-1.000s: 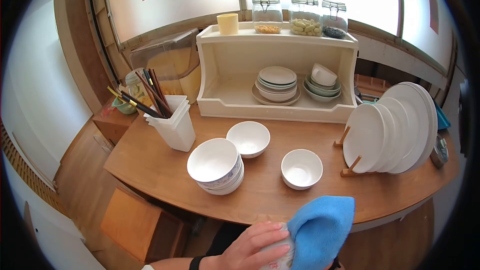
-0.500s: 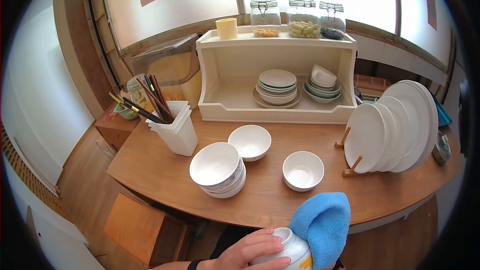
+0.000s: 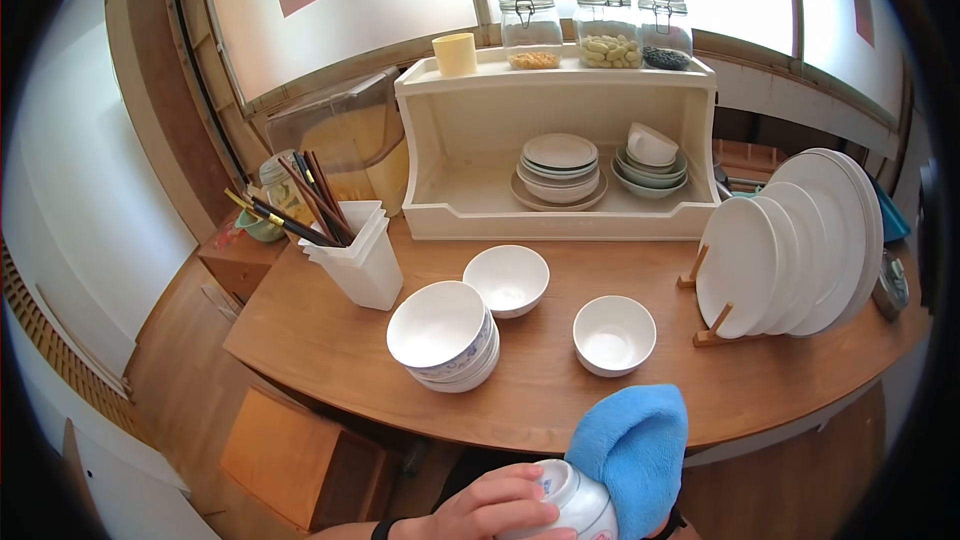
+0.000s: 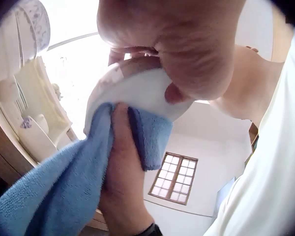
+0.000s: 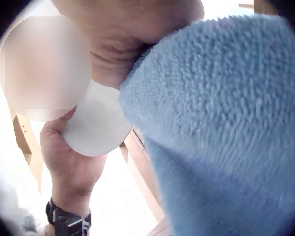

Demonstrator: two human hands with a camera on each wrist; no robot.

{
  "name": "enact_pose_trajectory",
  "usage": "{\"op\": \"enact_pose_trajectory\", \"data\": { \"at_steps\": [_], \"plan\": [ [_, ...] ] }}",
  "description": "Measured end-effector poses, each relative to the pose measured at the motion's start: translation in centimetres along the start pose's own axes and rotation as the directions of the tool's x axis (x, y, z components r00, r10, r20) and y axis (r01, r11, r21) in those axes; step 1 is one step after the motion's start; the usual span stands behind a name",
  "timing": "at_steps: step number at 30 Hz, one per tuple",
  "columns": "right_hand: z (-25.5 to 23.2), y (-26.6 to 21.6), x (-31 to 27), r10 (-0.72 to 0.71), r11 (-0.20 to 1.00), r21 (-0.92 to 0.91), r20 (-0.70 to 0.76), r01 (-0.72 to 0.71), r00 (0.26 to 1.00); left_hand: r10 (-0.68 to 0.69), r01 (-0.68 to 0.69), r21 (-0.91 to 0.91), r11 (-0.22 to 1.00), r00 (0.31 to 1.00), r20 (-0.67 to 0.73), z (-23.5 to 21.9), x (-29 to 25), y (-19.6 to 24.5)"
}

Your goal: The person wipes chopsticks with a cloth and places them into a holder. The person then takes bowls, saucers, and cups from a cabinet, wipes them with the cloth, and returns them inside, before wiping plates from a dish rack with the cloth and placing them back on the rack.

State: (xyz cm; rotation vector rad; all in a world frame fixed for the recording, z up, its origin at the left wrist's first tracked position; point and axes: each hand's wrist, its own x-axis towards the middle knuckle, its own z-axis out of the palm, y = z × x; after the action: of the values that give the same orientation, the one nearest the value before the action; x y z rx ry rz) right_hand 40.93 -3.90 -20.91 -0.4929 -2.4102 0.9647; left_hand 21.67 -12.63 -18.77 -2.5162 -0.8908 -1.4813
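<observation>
I see the white bowl (image 3: 582,510) held up before the table (image 3: 535,380), foot tipped up and leftward in the head view, its axis slanting. A red mark now shows where yellow did half a second ago. The left hand (image 3: 490,505) grips it; the right hand (image 4: 125,179) pinches the blue cloth (image 3: 635,450) against it.

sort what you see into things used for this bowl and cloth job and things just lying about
In the job:
bowl in the left hand
blue cloth in the right hand
probably stacked bowls, single bowls

Seemingly just lying about:
chopsticks in white holder
racked plates
jars
yellow cup
shelved dishes
</observation>
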Motion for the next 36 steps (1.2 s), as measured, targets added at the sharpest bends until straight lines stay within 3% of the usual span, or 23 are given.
{"op": "enact_pose_trajectory", "data": {
  "at_steps": [2,4,5,7,8,9,14,17,18,20,24,25,26,27,28,30,31,32,33,34,36],
  "plan": [
    [0.8,-0.8,0.7,0.001,1.0,-0.013,0.0,-0.001,1.0,0.021,-0.022,-0.01,1.0,0.996,-0.085,1.2,-0.5,0.6],
    [1.3,0.3,-1.3,0.003,1.0,-0.023,-0.003,-0.003,1.0,-0.019,-0.027,-0.146,0.989,0.952,-0.305,2.5,-1.3,0.9],
    [1.7,-1.9,1.9,0.001,1.0,-0.026,-0.002,-0.001,1.0,-0.004,-0.038,-0.122,0.992,0.944,-0.329,2.7,-1.5,0.9],
    [4.2,-5.2,5.4,-0.005,1.0,-0.028,-0.003,0.004,1.0,-0.034,0.011,-0.079,0.997,0.952,-0.303,3.0,-1.9,0.6],
    [2.3,-0.2,-1.4,-0.007,1.0,-0.03,-0.005,0.006,1.0,-0.066,0.058,-0.037,0.998,0.957,-0.281,3.0,-2.0,0.6],
    [1.5,0.8,-2.3,-0.011,0.999,-0.033,-0.007,0.01,1.0,-0.113,0.106,-0.04,0.994,0.966,-0.233,2.3,-1.8,0.5],
    [0.2,0.6,-0.9,-0.03,0.998,-0.056,-0.008,0.03,1.0,0.056,-0.064,-0.06,0.996,0.991,-0.123,1.2,-1.2,-0.4],
    [1.0,0.5,-1.4,-0.031,0.997,-0.072,0.005,0.032,1.0,0.006,-0.034,-0.089,0.995,0.957,-0.291,2.1,-1.1,1.2],
    [3.5,-4.8,5.2,-0.032,0.996,-0.077,0.004,0.033,0.999,0.009,-0.036,-0.089,0.995,0.956,-0.293,2.7,-1.3,1.3],
    [0.9,-3.2,4.4,-0.04,0.995,-0.086,0.011,0.041,0.999,-0.051,-0.04,-0.178,0.983,0.876,-0.48,4.6,-1.6,1.1],
    [1.4,-2.6,3.0,-0.059,0.995,-0.081,0.022,0.061,0.998,-0.024,-0.058,-0.158,0.986,0.882,-0.471,5.0,-1.0,0.5],
    [3.8,-6.0,6.1,-0.067,0.994,-0.081,0.026,0.069,0.997,0.011,-0.105,-0.186,0.977,0.895,-0.446,5.0,-1.5,-0.3],
    [1.4,-0.8,0.1,-0.075,0.994,-0.082,0.03,0.077,0.997,0.014,-0.104,-0.177,0.979,0.895,-0.447,4.4,-1.2,-0.4],
    [-0.9,4.5,-5.9,-0.081,0.993,-0.082,0.035,0.084,0.996,0.078,-0.128,-0.119,0.985,0.93,-0.359,3.6,-0.6,-0.4],
    [-0.9,4.7,-6.1,-0.084,0.993,-0.082,0.041,0.087,0.996,0.134,-0.156,-0.066,0.985,0.955,-0.264,3.2,-0.3,-0.4],
    [-1.2,5.1,-6.3,-0.088,0.992,-0.087,0.046,0.092,0.995,0.178,-0.21,-0.076,0.975,0.935,-0.308,3.3,-0.4,-0.6],
    [-1.3,5.2,-6.4,-0.089,0.992,-0.09,0.046,0.093,0.995,0.145,-0.187,-0.112,0.976,0.94,-0.308,3.0,-0.8,-0.2],
    [-0.2,2.0,-2.7,-0.09,0.991,-0.095,0.045,0.093,0.995,0.115,-0.166,-0.148,0.975,0.945,-0.307,2.9,-1.1,0.2],
    [0.9,-1.3,1.2,-0.089,0.991,-0.099,0.041,0.092,0.995,0.028,-0.108,-0.167,0.98,0.906,-0.423,3.9,-1.1,0.6],
    [0.6,-1.1,1.1,-0.087,0.991,-0.1,0.04,0.091,0.995,-0.065,-0.054,-0.205,0.977,0.844,-0.532,4.7,-0.5,0.8],
    [-0.3,-0.4,0.8,-0.091,0.991,-0.098,0.038,0.094,0.995,-0.105,-0.041,-0.289,0.956,0.875,-0.472,3.5,-0.7,0.5]
  ]
}}
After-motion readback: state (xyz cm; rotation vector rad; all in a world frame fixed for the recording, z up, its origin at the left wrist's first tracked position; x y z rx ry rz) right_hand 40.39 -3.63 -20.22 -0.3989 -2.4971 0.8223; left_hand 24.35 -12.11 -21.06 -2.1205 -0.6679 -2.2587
